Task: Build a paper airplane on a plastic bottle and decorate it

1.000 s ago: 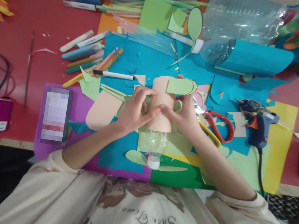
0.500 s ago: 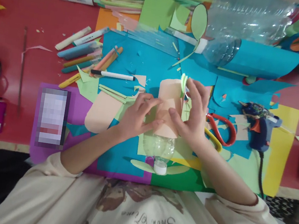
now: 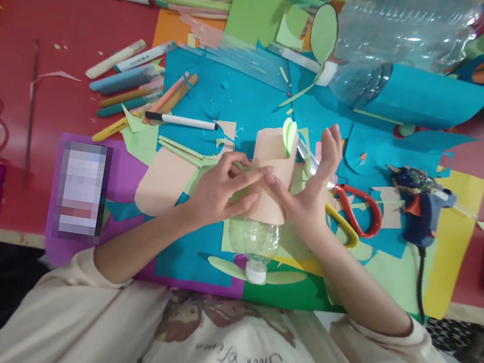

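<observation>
A clear plastic bottle point(image 3: 254, 238) lies with its white cap point(image 3: 256, 272) towards me, wrapped in peach paper point(image 3: 269, 149). A small folded light-green paper piece point(image 3: 289, 136) stands near the wrap's far end. My left hand point(image 3: 219, 193) rests against the wrap's left side, index finger stretched across it and thumb apart. From the right, my right hand point(image 3: 309, 201) touches the wrap with its thumb, close to the left index fingertip. Its other fingers point up and away, holding nothing. Scissors point(image 3: 358, 208) with red and yellow handles lie partly behind the right hand.
A glue gun point(image 3: 426, 212) lies at right with its cord. Another bottle in blue paper point(image 3: 437, 95) is at the back. Several markers point(image 3: 124, 85) and a phone point(image 3: 81, 188) lie left. A peach paper sheet point(image 3: 164, 182) sits beside my left forearm.
My right fingers have come away from the green piece, which now stands free on the wrap. The right thumb has moved left, close to the left index finger, which has stretched further across.
</observation>
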A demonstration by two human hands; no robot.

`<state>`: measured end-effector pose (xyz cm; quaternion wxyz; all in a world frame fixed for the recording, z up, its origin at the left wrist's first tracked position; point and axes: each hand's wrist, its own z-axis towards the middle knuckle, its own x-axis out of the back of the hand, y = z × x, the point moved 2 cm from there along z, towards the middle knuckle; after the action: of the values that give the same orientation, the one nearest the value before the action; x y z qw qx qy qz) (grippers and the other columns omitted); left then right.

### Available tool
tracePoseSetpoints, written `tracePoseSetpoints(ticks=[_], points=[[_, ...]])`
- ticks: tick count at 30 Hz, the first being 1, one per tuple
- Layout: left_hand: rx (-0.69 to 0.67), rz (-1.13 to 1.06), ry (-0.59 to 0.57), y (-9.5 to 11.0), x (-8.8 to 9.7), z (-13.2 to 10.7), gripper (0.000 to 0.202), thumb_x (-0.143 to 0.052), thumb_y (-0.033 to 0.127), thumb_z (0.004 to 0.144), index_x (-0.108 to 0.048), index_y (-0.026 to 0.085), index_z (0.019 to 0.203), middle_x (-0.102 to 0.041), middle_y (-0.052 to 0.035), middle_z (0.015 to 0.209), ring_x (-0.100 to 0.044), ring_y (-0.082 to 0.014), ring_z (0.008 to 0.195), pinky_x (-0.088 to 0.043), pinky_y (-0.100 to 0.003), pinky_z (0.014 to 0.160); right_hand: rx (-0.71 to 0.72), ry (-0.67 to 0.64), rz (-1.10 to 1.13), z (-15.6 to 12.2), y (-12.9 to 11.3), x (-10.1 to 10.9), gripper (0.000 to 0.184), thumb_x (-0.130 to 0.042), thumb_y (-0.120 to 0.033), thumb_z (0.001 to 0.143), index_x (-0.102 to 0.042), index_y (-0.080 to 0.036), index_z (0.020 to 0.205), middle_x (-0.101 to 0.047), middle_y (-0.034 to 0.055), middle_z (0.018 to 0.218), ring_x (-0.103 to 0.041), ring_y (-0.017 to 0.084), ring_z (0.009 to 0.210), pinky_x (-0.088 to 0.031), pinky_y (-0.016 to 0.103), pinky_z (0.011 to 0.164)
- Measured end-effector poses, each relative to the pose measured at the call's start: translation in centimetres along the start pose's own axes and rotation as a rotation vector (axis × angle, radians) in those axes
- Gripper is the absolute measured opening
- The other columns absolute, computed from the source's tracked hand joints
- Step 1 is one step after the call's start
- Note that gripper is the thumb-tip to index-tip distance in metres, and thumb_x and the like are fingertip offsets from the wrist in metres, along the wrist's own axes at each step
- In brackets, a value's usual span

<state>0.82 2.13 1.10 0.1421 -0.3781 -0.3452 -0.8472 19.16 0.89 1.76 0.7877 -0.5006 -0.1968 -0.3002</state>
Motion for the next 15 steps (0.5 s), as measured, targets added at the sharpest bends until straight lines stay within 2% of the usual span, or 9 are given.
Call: tracePoseSetpoints(ticks=[5, 9, 12, 15], points=[[-0.031, 0.027, 0.009, 0.1, 0.5, 0.0, 0.047, -0.048, 0.053, 0.094, -0.05, 0.024, 0.131, -0.056, -0.0121, 0.119, -0.063, -0.0219, 0.099, -0.057, -0.035, 0.08, 0.029, 0.026, 0.084, 0.7, -0.4, 1.1, 0.052, -0.044, -0.035, 0.097, -0.025, -0.043, 0.145, -0.026, 0.0044, 0.157, -0.024, 0.027, 0.149, -0.032, 0.056, 0.118], [-0.057, -0.024, 0.0, 0.4, 0.5, 0.3, 0.046, -0.053, 0.045, 0.094, -0.048, 0.02, 0.132, -0.059, -0.0164, 0.133, -0.059, -0.0277, 0.121, -0.052, -0.04, 0.096, -0.081, -0.014, 0.163, 0.8, 1.1, 1.3, 0.042, -0.039, -0.033, 0.097, -0.035, -0.041, 0.138, -0.028, 0.0039, 0.156, -0.038, 0.027, 0.143, -0.048, 0.051, 0.106], [-0.144, 0.047, -0.037, 0.7, 0.3, 0.4, 0.042, -0.046, 0.036, 0.097, -0.045, 0.022, 0.137, -0.06, -0.0148, 0.132, -0.061, -0.026, 0.118, -0.053, -0.038, 0.093, -0.122, 0.024, 0.22, 0.2, 1.9, 0.9, 0.045, -0.048, -0.033, 0.094, -0.037, -0.042, 0.136, -0.031, 0.0048, 0.154, -0.041, 0.027, 0.14, -0.052, 0.048, 0.102], [-0.194, 0.13, -0.021, 0.8, 0.3, 0.3, 0.038, -0.039, 0.032, 0.099, -0.049, 0.025, 0.135, -0.06, -0.0134, 0.128, -0.063, -0.025, 0.111, -0.053, -0.038, 0.09, -0.15, 0.104, 0.215, -0.5, 1.7, 0.5, 0.059, -0.054, -0.035, 0.091, -0.026, -0.042, 0.143, -0.026, 0.0054, 0.157, -0.03, 0.03, 0.147, -0.041, 0.055, 0.111]])
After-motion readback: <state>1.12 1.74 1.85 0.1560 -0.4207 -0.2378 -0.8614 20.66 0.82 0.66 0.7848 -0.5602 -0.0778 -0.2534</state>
